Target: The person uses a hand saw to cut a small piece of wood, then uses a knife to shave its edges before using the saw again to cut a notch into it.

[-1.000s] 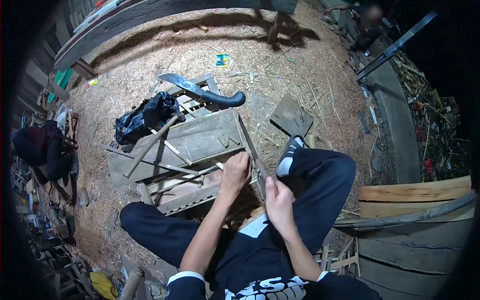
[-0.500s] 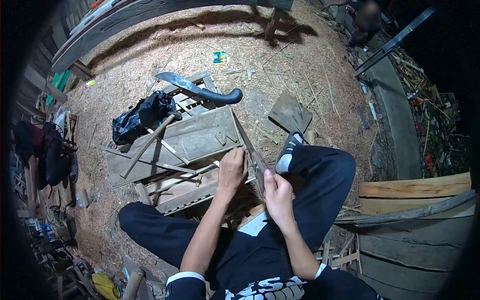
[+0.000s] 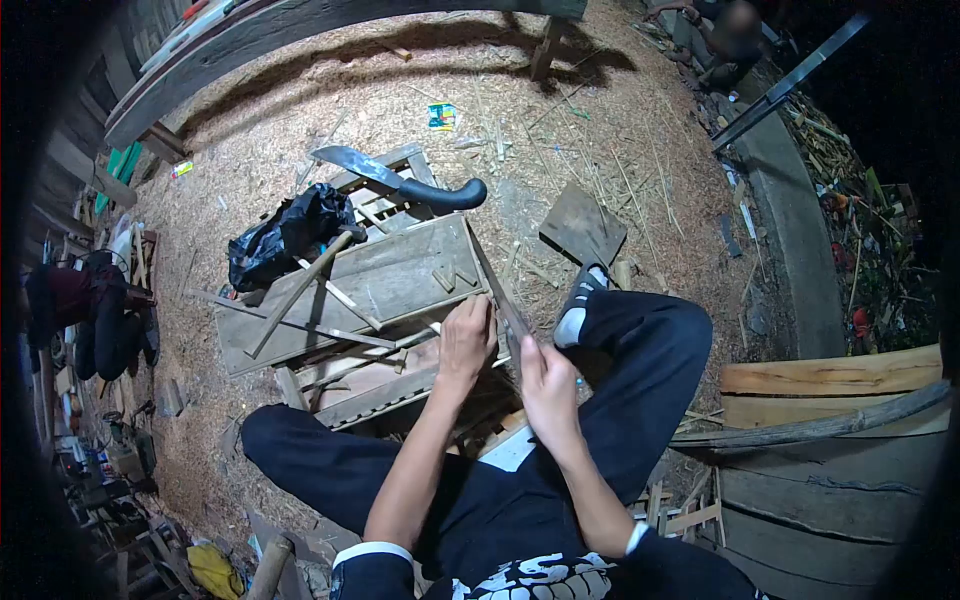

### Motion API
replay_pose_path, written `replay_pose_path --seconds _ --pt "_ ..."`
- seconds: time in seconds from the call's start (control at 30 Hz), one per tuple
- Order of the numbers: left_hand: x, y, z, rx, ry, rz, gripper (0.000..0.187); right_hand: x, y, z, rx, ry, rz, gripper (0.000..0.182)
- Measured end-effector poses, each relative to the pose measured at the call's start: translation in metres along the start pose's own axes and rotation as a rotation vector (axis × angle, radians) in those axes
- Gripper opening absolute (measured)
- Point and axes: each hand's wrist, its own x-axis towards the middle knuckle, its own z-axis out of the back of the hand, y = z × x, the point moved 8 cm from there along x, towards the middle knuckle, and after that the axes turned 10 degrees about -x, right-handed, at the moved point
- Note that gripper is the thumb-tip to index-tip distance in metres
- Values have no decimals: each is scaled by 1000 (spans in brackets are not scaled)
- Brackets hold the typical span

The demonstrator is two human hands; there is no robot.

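Note:
My left hand is closed at the near right corner of a wooden box; what its fingers hold is hidden. Beside it, my right hand wraps round the near end of a long flat dark strip, whose kind I cannot make out. The strip slants away along the box's right end. On the box lie short wood pieces and a hammer with a wooden handle. A large knife with a black handle lies beyond, across a slatted wooden frame.
A black plastic bag sits left of the knife. A square board lies near my foot. Planks stand at right, a bench at the back. Other people are at far left and upper right. Shavings cover the ground.
My right hand has shifted slightly up and left along the strip, while my left hand stays almost in place. The people at far left and upper right have moved a little.

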Motion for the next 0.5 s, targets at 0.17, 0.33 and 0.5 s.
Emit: replay_pose_path --seconds 0.17,0.33,0.5 --pt "-1 2 -3 -17 1 20 11 2 -11 0 20 56 -52 49" --pt "2 3 0 -33 -17 15 11 -25 -27 6 82 29 -99 53" --pt "0 1 3 -24 -28 -6 11 9 -16 -8 -9 51 -45 49"
